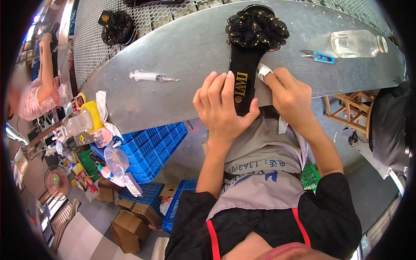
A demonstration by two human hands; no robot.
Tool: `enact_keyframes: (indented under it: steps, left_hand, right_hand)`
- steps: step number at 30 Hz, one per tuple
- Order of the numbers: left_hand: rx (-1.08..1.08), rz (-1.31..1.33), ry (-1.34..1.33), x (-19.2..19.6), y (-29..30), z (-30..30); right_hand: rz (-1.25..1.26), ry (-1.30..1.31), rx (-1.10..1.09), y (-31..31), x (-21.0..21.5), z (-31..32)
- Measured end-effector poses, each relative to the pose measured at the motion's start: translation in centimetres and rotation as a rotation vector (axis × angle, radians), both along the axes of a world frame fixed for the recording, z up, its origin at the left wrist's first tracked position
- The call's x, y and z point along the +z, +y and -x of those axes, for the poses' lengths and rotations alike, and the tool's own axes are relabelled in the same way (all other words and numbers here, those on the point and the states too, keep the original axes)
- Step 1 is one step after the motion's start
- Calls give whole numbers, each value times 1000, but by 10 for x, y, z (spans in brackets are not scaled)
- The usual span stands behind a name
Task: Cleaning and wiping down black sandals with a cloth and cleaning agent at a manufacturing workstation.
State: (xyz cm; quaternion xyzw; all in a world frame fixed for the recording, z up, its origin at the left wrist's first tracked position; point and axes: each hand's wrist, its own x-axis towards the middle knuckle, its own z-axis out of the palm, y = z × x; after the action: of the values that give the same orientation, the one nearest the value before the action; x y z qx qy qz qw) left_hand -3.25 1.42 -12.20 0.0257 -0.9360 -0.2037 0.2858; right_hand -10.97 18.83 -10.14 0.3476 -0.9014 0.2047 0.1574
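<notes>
A black slipper [243, 73] with a black ruffled flower [256, 28] dotted with gold lies on the metal table [182, 47], heel toward me. My left hand [222, 109] grips the slipper's heel end, fingers over its insole. My right hand [291, 96] rests at the slipper's right edge and pinches a small white cloth [263, 70] against it.
A syringe [152, 76] lies left of the slipper. Blue thread snips [320, 56] and a clear glass bottle [358, 43] sit to the right. Another black flowered slipper [118, 27] lies at the far left. Blue crates [149, 149], boxes and bottles stand below the table; another person [39, 86] works at left.
</notes>
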Motion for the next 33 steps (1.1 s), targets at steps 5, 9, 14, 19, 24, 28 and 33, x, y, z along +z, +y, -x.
enact_keyframes:
  steps: [5, 9, 14, 19, 24, 28, 33]
  left_hand:
    - [-22, -18, -18, 0, -1, -2]
    - [-20, -1, -21, -1, -2, -2]
    - [-68, -20, -53, 3, -4, -3]
    - [-54, -32, -37, 4, -3, -6]
    - [-29, -13, -47, 2, 0, -7]
    - [-26, -1, -39, 2, -1, -6]
    - [-10, -5, -45, 4, 0, -5]
  right_hand:
    - [172, -135, -14, 5, -1, 0]
    - [490, -491, -92, 16, 7, 7]
    - [951, -907, -171, 34, 12, 15]
    - [1150, -1096, -117, 43, 7, 17]
    - [1053, -998, -89, 43, 3, 13]
    - [1053, -992, -65, 44, -2, 16]
    - [1105, -1045, -30, 42, 5, 17]
